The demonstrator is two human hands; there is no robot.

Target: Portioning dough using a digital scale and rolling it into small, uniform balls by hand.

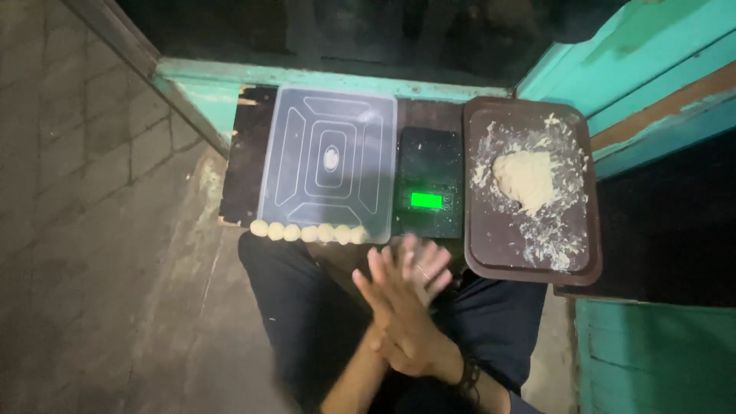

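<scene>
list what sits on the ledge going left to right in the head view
row of small pale dough balls along the near edge of a clear rectangular plastic lid → black digital scale with a lit green display → brown rectangular tray holding a pale dough lump

Hands clear above lap; scale, tray ahead.

Left hand: mostly covered by right hand; whatever lies between the palms hidden. Fingertips motion-blurred. Forearms: cut off at bottom edge. Scale: green display unreadable, near edge behind fingers. Dough balls: exact count uncertain. Window interior: too dark.
</scene>
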